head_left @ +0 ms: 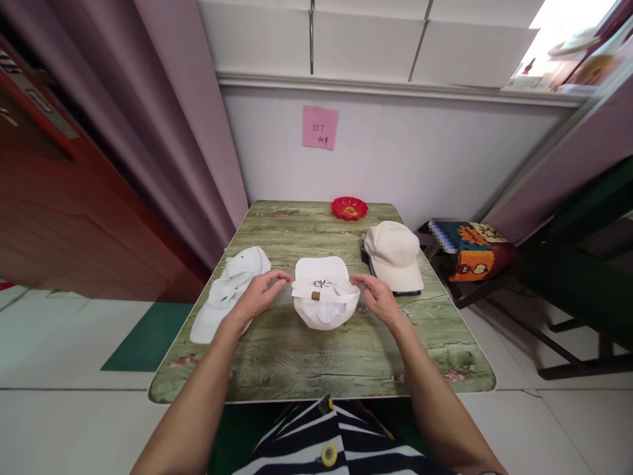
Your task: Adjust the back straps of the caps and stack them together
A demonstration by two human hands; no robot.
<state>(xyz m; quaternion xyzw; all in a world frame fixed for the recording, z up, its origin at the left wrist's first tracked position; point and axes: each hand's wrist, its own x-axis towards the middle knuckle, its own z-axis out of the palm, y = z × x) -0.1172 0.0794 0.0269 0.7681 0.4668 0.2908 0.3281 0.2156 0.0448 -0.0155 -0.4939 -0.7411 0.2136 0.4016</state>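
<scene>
A white baseball cap (326,310) lies in the middle of the table, its brim pointing away from me and its back strap with a small brown tab facing me. Black "CK" lettering shows between brim and strap. My left hand (261,293) is just left of the cap, fingers stretched out and a small gap from it. On the other side, my right hand (378,297) has its fingertips at the cap's right edge; whether they touch it I cannot tell. Pale caps (230,287) overlap at the left. A cream cap (393,251) rests over a dark one (408,292) at the right.
A red scalloped dish (349,208) stands at the back edge of the green wood-patterned table (306,366). Behind it is a wall with a pink note (320,127). A stool with a colourful cover (477,251) and a dark chair (573,277) are to the right.
</scene>
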